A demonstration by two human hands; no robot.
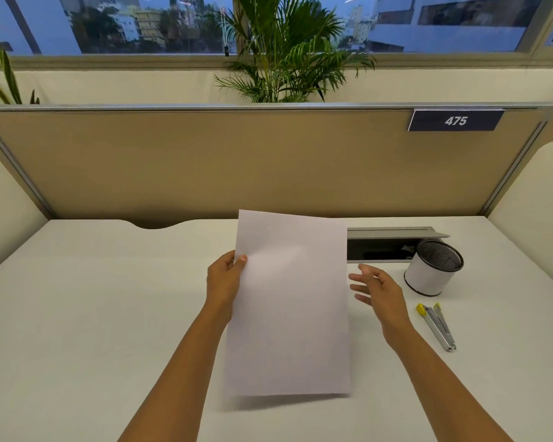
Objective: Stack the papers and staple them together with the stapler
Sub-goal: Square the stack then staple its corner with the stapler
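White papers (289, 307) are held upright above the middle of the desk, lifted clear of the white desk top (93, 314). My left hand (225, 283) pinches their left edge, thumb on the front. Just off the papers' right edge, my right hand (375, 288) is open with fingers spread, not touching them. How many sheets there are cannot be told. The stapler (436, 325), silver with yellow tips, lies flat on the desk to the right of my right wrist.
A white pen cup (430, 269) with a black mesh rim stands at the right, behind the stapler. A grey cable tray with an open lid (383, 247) sits behind the papers. A tan partition (205, 161) bounds the desk's far side.
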